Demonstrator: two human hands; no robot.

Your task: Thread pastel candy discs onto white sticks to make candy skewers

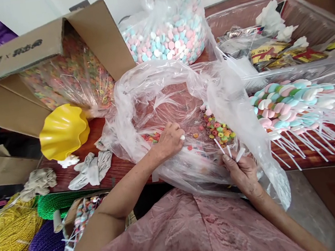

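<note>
Candy rings [219, 132] lie heaped inside the open plastic bag [128, 106], between the two hands. Far left sits a yellow bowl [63, 130]. The left hand [169, 140] rests in the bag, fingertips pinched on a small white piece [183, 137] — the heap lies just right of them. The right hand [242, 170] grips white sticks [219, 145], their tips touching the heap — pastel skewers [287, 102] lie beyond.

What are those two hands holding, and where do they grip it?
The right hand pinches a few white sticks by their lower ends. The left hand, inside the clear bag, nips a small white piece at its fingertips.
</note>
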